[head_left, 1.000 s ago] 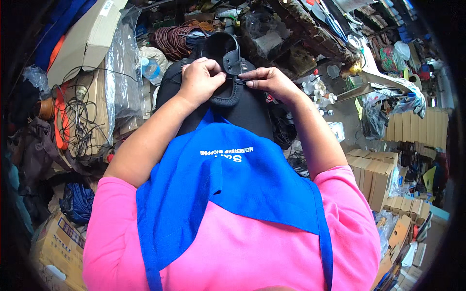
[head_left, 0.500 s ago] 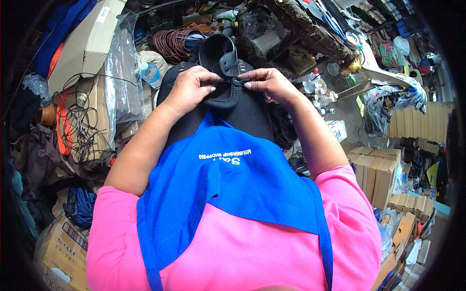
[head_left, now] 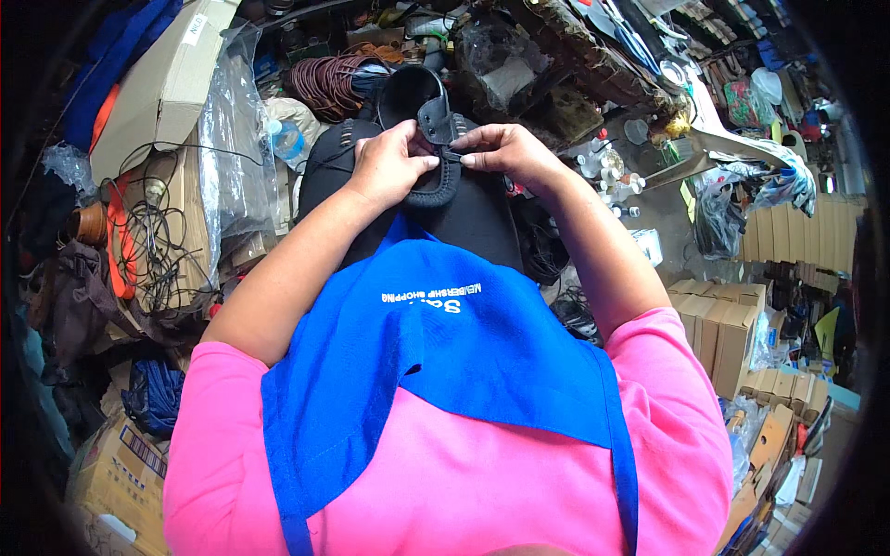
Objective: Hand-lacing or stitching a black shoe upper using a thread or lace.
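A black leather shoe [head_left: 437,120] lies across my lap, its open heel end pointing away from me and its rounded, seamed toe end [head_left: 439,196] toward me. My left hand [head_left: 390,165] is at the shoe's left side, thumb and fingers bent together at the edge of its opening. What those fingertips pinch is too small to make out. From the right, my right hand [head_left: 505,153] pinches with thumb and forefinger at the seam, where a thin dark strand seems to run. My fingers hide part of the shoe's middle.
Beyond my knees lies a coil of brown cord [head_left: 326,85]. To the left are a clear plastic bottle [head_left: 287,141], tangled black wire [head_left: 165,232] and a large cardboard box [head_left: 171,79]. Small bottles [head_left: 612,171] and stacked cardboard boxes [head_left: 716,324] stand on the right.
My left hand has moved right, closer to the shoe's seam, and its fingers now reach over the opening. My right hand has shifted only slightly, still pinching at the seam.
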Demonstrator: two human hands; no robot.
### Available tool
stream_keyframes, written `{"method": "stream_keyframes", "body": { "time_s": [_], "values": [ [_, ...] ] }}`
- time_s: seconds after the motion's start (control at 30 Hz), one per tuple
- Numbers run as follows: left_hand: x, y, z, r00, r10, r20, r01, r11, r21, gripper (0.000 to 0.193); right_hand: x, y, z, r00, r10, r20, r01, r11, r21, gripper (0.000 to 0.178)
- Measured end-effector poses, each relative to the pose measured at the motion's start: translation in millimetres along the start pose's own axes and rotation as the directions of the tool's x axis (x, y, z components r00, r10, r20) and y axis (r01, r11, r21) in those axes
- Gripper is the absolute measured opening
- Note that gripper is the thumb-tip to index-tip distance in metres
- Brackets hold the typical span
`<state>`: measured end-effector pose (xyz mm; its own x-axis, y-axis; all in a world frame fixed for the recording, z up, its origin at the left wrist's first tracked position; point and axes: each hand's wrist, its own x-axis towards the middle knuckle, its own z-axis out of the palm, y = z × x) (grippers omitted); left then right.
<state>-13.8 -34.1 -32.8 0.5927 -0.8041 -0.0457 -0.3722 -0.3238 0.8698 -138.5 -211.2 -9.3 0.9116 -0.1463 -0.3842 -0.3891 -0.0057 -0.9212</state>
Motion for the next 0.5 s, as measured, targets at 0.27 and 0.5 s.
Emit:
{"method": "stream_keyframes", "body": {
  "time_s": [0.27, 0.5],
  "values": [
    [-4, 24, -17, 0.99, 0.024, 0.14, -0.043, 0.989, 0.14, 0.022, 14, -13, 8, 0.999, -0.037, 0.028, 0.045, 0.926, -0.374, 0.015],
    [-17, 3, -32, 0.966, 0.24, 0.097, -0.258, 0.875, 0.41, 0.013, 7, -15, -14, 0.997, 0.06, 0.048, -0.052, 0.988, -0.144, 0.016]
  ]
}}
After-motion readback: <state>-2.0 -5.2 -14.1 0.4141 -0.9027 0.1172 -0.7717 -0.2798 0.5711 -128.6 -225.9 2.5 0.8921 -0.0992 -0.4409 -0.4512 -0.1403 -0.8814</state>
